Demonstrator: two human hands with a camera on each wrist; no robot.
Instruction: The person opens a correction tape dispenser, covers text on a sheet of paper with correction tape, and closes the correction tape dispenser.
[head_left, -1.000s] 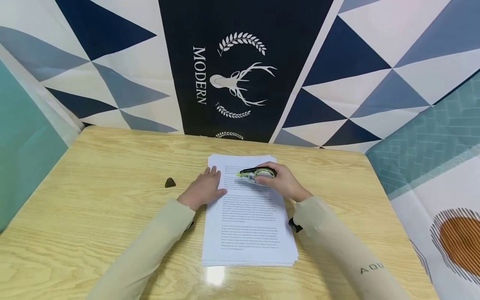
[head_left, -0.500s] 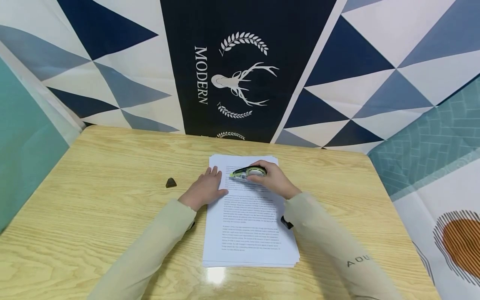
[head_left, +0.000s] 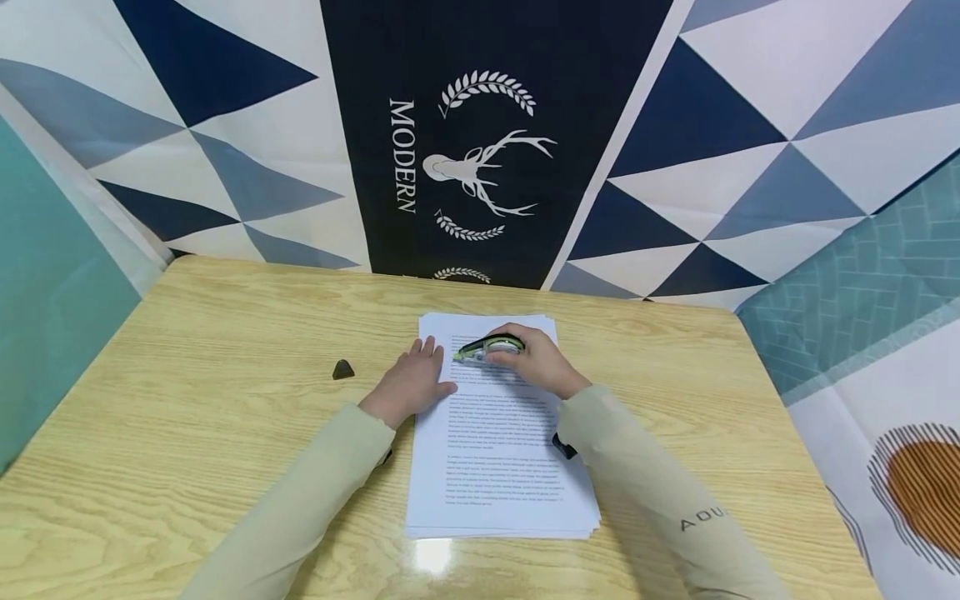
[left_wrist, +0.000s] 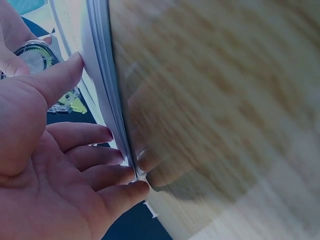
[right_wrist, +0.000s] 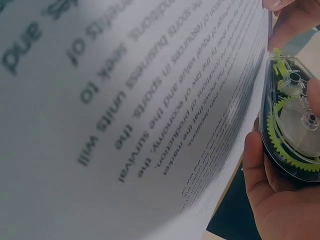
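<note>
A stack of printed paper (head_left: 502, 492) lies on the wooden table. My left hand (head_left: 408, 385) rests on its upper left edge, fingers extended; the left wrist view shows these fingers (left_wrist: 95, 159) along the side of the sheets. Over the upper text, my right hand (head_left: 546, 364) grips a correction tape dispenser (head_left: 498, 343) with a dark rim, clear body and green gear. The dispenser's light green tip points left, near the start of a text line close to my left hand. Whether the tip touches the paper I cannot tell.
A small dark triangular piece (head_left: 342, 369) sits on the table (head_left: 225, 400) to the left of my left hand. Behind the table's far edge stands a patterned backdrop (head_left: 465, 100) with a deer head and the word MODERN.
My right hand has moved left across the page with the correction tape dispenser, bringing its tip closer to the left margin. My left hand stays in place on the paper's edge.
</note>
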